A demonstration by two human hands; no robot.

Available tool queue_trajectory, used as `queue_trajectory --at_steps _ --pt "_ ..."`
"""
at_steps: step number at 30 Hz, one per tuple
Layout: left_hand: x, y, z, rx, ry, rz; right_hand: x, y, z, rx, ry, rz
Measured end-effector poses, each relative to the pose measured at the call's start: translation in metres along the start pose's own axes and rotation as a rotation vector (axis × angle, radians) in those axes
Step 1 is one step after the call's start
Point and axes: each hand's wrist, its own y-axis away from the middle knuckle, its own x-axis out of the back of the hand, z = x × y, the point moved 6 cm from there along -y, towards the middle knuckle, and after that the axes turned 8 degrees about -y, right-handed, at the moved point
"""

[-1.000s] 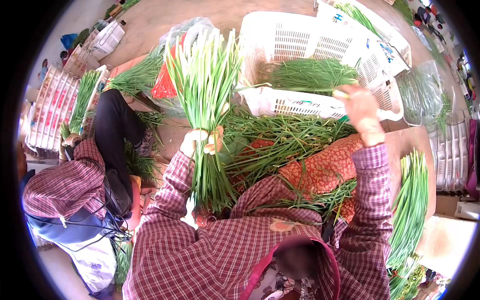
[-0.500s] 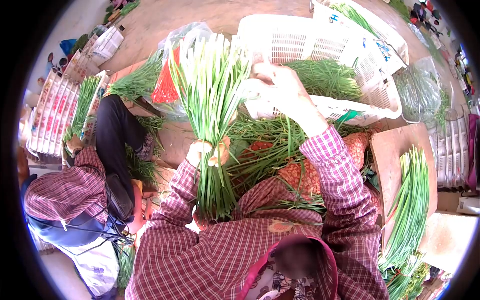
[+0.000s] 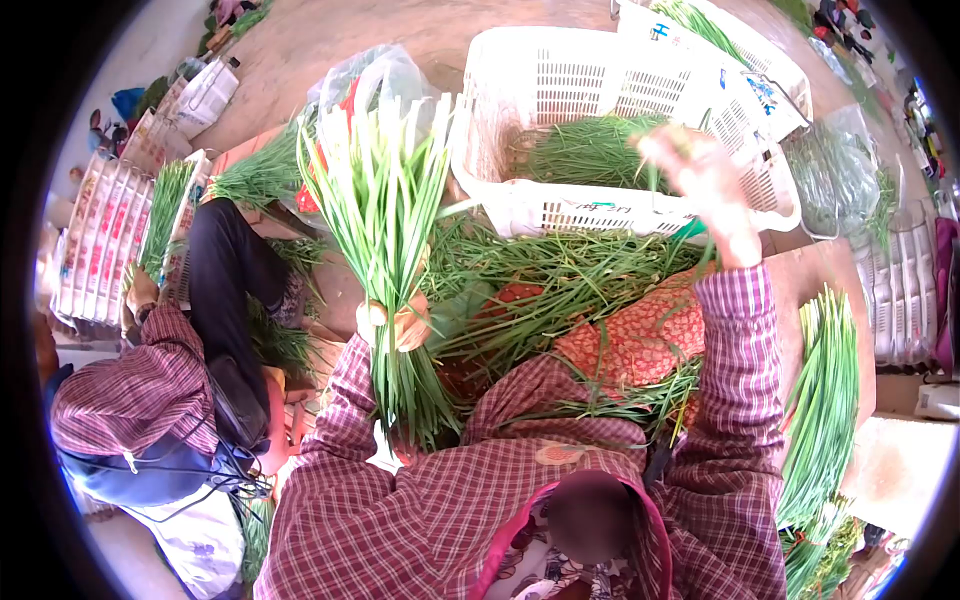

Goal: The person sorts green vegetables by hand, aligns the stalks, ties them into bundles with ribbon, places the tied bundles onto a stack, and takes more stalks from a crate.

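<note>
My left hand (image 3: 396, 322) is wrapped round a thick bunch of garlic chives (image 3: 385, 205), held upright with the pale stem ends at the top and the green leaf ends hanging below. My right hand (image 3: 705, 180) is raised over the near right side of a white plastic basket (image 3: 620, 208); its fingers are smeared by motion, and thin green strands show beside them. Inside the basket lie more green chives (image 3: 590, 150). A loose heap of chives (image 3: 570, 285) spreads in front of me, over and beside an orange patterned cloth (image 3: 640, 335).
To my right, a long bundle of chives (image 3: 822, 400) rests on a board (image 3: 800, 262). At left another person in a checked sleeve (image 3: 165, 350) sits by a white crate (image 3: 105, 235). Clear plastic bags (image 3: 375, 80) stand behind my bunch.
My right hand has moved away from the bunch, to the right over the basket. The left hand and its bunch have shifted slightly left and lower.
</note>
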Motion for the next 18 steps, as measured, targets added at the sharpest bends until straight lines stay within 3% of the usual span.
queue_trajectory --at_steps 2,3,7,10,14,18 --pt "0.008 0.001 -0.002 -0.005 0.020 -0.117 -0.034 0.015 -0.011 -0.031 0.110 -0.282" --pt "0.001 -0.004 -0.002 0.004 0.031 -0.160 -0.041 0.017 -0.036 0.337 0.091 -0.212" --pt "-0.012 -0.014 -0.013 0.016 0.122 -0.221 -0.059 0.013 -0.077 0.239 -0.264 -0.153" --pt "-0.015 -0.016 -0.012 -0.007 0.106 -0.269 -0.081 -0.002 -0.078 0.203 -0.521 -0.275" --pt "-0.021 -0.015 -0.013 0.074 0.008 -0.115 -0.079 0.004 -0.075 0.059 -0.763 -0.426" --pt "-0.028 -0.021 -0.016 0.114 0.009 -0.178 -0.086 0.007 -0.077 0.177 -0.795 -0.581"
